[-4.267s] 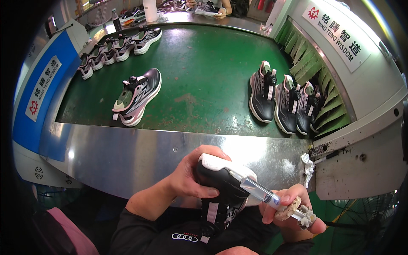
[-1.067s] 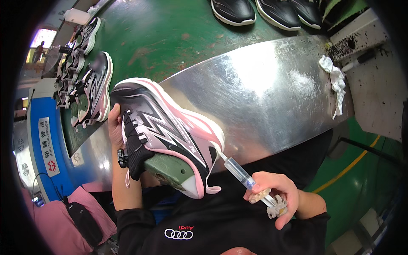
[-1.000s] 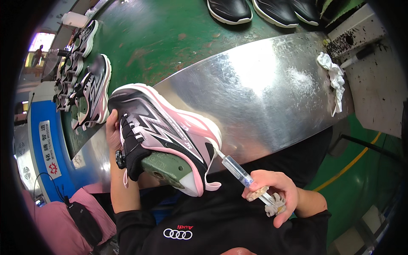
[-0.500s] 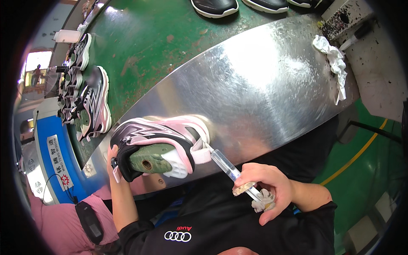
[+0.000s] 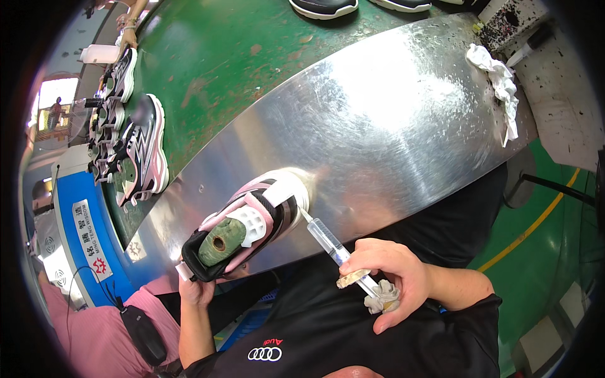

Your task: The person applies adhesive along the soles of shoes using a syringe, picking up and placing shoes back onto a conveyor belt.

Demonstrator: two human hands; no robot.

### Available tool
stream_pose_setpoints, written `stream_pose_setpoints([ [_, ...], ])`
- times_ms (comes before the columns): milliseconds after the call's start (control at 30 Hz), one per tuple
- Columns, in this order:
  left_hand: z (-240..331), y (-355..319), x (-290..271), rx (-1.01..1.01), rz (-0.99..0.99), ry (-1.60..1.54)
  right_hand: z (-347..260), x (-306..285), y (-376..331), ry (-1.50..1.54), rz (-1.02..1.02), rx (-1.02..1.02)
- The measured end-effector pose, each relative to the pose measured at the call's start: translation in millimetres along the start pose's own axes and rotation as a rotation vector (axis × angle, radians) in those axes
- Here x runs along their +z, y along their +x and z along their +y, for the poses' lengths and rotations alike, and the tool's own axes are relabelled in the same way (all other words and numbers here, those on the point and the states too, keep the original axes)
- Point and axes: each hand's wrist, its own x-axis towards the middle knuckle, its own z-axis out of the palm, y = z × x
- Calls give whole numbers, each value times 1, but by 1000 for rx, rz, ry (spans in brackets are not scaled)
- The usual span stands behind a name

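Observation:
My left hand [image 5: 198,291] is closed around the heel end of a pink, black and white sneaker [image 5: 267,211], tilted above the metal surface with its toe pointing away to the right. Inside its opening sits a green shoe last [image 5: 220,244] with a round hole and a white perforated part. A clear syringe [image 5: 326,239] is gripped in my right hand [image 5: 397,268], the thumb near the plunger end, which is wrapped in greyish material. Its nozzle meets the sneaker's side close to the toe; whether it touches, I cannot tell.
The curved metal plate [image 5: 378,145] borders a green table [image 5: 214,69]. Several similar sneakers [image 5: 148,145] line its left side; dark shoes [image 5: 324,7] stand at the far edge. Crumpled white tissue [image 5: 495,82] lies far right. Another person's hand [image 5: 129,36] reaches in at far left, near a white bottle [image 5: 99,54].
My left hand has turned the sneaker from its side view, so its opening and tongue now face upward and toward me. The syringe has shifted slightly left. Another person's hand has appeared at far left.

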Motion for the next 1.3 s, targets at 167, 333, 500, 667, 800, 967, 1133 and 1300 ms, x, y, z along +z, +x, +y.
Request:
stream_pose_setpoints([
  [167,-13,-19,27,-61,-121,9,-1,4,-4,-20,19,-17],
  [333,-27,-33,43,-126,-151,-34,-6,16,-3,-53,24,6],
  [500,-36,-36,64,-194,-261,-165,-17,23,-1,-101,22,8],
  [667,-51,-33,88,-295,-356,-242,-33,23,6,-129,-23,39],
  [800,-55,-30,103,-372,-396,-308,-43,26,7,-72,-28,113],
  [967,-60,-22,119,-469,-486,-439,-73,24,6,17,-50,296],
  [1133,-67,-9,134,-586,-623,-488,-98,17,-1,-117,-93,213],
  [1300,-82,3,141,-678,-741,-555,-128,32,-8,-181,41,292],
])
